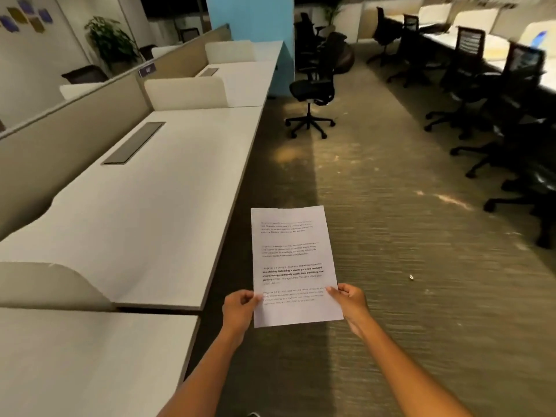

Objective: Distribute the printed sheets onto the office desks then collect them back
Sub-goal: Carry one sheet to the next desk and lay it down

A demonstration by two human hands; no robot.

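Over the carpet, just off the long desk's aisle edge, you hold the printed sheets, each hand pinching a near corner. Their long axis points away from you; your left hand is nearer the desk than your right hand.

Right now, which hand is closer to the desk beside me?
Left. The left hand grips the printed sheets' left edge, just off the white desk's aisle edge. The right hand holds the opposite edge, farther out over the carpet.
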